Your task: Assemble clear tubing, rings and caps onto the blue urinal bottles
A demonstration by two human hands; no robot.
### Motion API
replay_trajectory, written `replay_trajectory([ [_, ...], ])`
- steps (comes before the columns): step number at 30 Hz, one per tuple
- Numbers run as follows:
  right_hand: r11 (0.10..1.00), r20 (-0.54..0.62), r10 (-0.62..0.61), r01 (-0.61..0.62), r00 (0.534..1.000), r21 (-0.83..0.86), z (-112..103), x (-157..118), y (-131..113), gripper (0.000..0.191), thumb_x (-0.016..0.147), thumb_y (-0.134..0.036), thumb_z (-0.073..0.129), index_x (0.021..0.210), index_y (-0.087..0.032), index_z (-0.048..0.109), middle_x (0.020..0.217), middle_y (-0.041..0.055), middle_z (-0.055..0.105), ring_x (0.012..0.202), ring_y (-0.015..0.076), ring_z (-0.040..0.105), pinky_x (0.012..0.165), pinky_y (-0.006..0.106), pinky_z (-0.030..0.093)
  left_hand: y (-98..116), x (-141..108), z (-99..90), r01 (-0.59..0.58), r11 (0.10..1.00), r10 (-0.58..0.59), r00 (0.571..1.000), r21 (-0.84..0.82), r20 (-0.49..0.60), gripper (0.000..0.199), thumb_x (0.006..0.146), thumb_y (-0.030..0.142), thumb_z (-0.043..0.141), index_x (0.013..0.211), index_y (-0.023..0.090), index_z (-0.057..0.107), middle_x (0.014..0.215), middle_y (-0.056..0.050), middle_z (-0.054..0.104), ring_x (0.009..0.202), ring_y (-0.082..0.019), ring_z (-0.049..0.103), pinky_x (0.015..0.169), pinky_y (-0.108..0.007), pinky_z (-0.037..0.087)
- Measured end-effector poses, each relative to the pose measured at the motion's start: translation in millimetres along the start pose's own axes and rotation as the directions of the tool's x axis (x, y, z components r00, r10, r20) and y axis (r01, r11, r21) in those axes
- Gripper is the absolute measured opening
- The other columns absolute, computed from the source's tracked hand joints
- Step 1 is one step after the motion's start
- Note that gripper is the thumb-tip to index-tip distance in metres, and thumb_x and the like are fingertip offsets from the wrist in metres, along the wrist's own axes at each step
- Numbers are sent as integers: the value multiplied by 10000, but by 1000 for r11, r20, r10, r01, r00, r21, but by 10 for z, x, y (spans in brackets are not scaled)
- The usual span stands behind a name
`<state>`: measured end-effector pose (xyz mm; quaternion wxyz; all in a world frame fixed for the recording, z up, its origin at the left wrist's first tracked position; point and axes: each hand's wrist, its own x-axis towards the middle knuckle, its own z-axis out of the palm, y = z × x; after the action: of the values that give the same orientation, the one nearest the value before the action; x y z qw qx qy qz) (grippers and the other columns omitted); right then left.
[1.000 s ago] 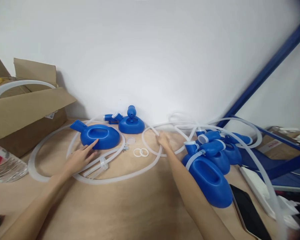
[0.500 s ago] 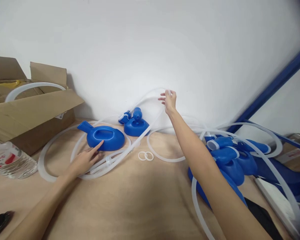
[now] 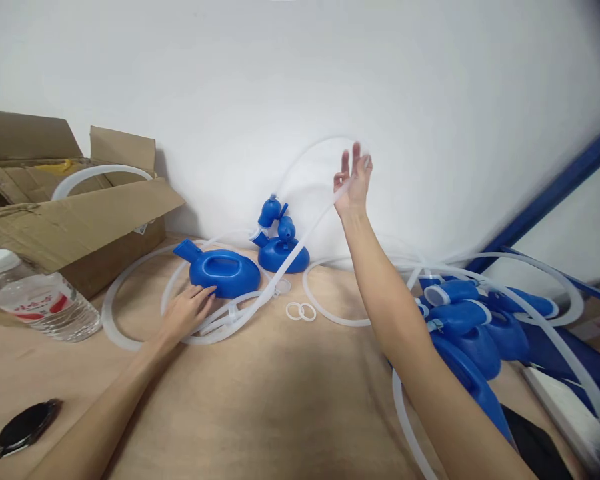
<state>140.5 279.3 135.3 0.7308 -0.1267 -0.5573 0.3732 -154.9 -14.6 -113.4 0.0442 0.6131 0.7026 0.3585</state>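
My right hand is raised in front of the white wall, holding a translucent plastic tube between thumb and fingers. From there the tube arcs back to a blue funnel-shaped head, which hangs tilted up beside a blue urinal bottle at the wall. My left hand lies at the front of another blue urinal bottle, fingers stretched and fingertips against its lower edge. Coiled tube passes beside and under this hand. Two white rings lie on the table to the right.
An open cardboard box stands at the left with tube inside. A water bottle leans in front of it, and a black round object lies nearer. Several blue bottles with tubes crowd the right side, below a blue metal bar.
My right hand has risen with the tube, and the blue head has lifted off its low position. My left index finger no longer points across the bottle. The view has shifted slightly left.
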Motion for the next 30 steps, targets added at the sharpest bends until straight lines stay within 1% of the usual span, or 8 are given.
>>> replay_trajectory([
  [4,992,47,-87,91,995,-90,-337,-407,-351,368,1061,-550,366,1372,-395,489,1595,19,482,1432,231,535,796,347,613,302,23,-1,64,982,-75,996,-180,-53,509,921,615,518,1118,216,766,1052,-148,763,1106,-366,661,1053,-528,476],
  [9,998,18,58,-59,998,20,-744,-1199,-633,416,884,-679,656,1210,-442,558,1169,-27,746,1094,236,727,748,375,594,1078,470,149,230,759,-129,970,-610,206,856,943,793,310,1462,146,520,1151,-186,754,1010,-321,746,878,-464,606],
  [10,995,64,100,-101,993,24,-826,-1336,-675,468,798,-692,748,1143,-428,573,960,-41,758,964,242,747,726,383,580,1233,610,171,273,657,-110,957,-702,269,899,956,794,225,1526,128,427,1187,-202,740,1018,-305,753,862,-445,618],
  [13,982,195,187,-189,963,-9,-1111,-1644,-825,615,548,-690,919,933,-361,570,534,-105,584,579,212,668,630,366,524,1588,1036,173,457,-141,-160,865,-878,476,941,950,795,324,1575,93,275,1198,-242,699,1052,-304,750,843,-433,634],
  [15,973,234,228,-227,945,-29,-1348,-1783,-942,652,477,-712,930,812,-320,532,418,-130,480,414,176,561,554,337,480,1737,1263,142,433,-365,-238,812,-824,533,841,997,716,364,1548,89,262,1100,-204,699,956,-258,759,749,-363,645],
  [21,816,416,579,-495,702,-299,-2090,-2081,-1170,720,298,-705,964,684,-242,570,476,-34,588,467,181,613,536,318,457,2039,1418,94,452,-311,-295,790,-836,537,184,1077,310,451,1192,166,453,686,33,531,470,-87,530,428,-171,467],
  [25,823,254,565,-512,785,-246,-2233,-2114,-1147,669,536,-709,920,964,-248,693,592,-42,628,529,157,587,576,302,486,2227,1139,124,353,-196,-331,854,-915,401,81,1043,132,409,1040,197,456,586,116,358,348,-31,316,357,-130,284],
  [30,775,-28,599,-589,800,-230,-1846,-1953,-1005,538,785,-644,806,1135,-244,723,828,11,742,736,157,704,662,259,539,2484,679,273,257,47,-246,940,-965,238,386,971,152,558,1338,262,505,672,91,532,358,-47,425,356,-154,303],
])
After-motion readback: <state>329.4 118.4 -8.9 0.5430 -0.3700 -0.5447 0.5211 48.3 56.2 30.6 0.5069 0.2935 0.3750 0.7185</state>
